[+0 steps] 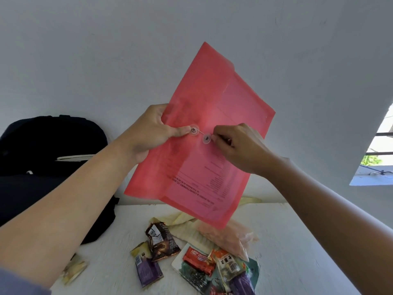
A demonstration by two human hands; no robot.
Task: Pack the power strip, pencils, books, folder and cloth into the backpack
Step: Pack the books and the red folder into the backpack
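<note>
Holding: the red folder (212, 92) up in front of me, above the table (297, 241), with both hands on it.
Left hand: my left hand (146, 133) grips the folder's left edge, thumb (180, 130) laid flat beside the upper button (193, 130).
Right hand: my right hand (240, 150) has its fingertips pinched together on the string (200, 134) at the lower button (206, 138).
Long axis: steep, top corner leaning right, bottom corner toward the table.
Backpack: the backpack (42, 156) sits low to my left, well apart from the folder; my left hand is nearer.
Next, I judge: tie done, swing the folder left and slide it in end-first.
Cloth: the cloth (180, 218) lies on the table under the folder, beside snack packets (161, 241).
</note>
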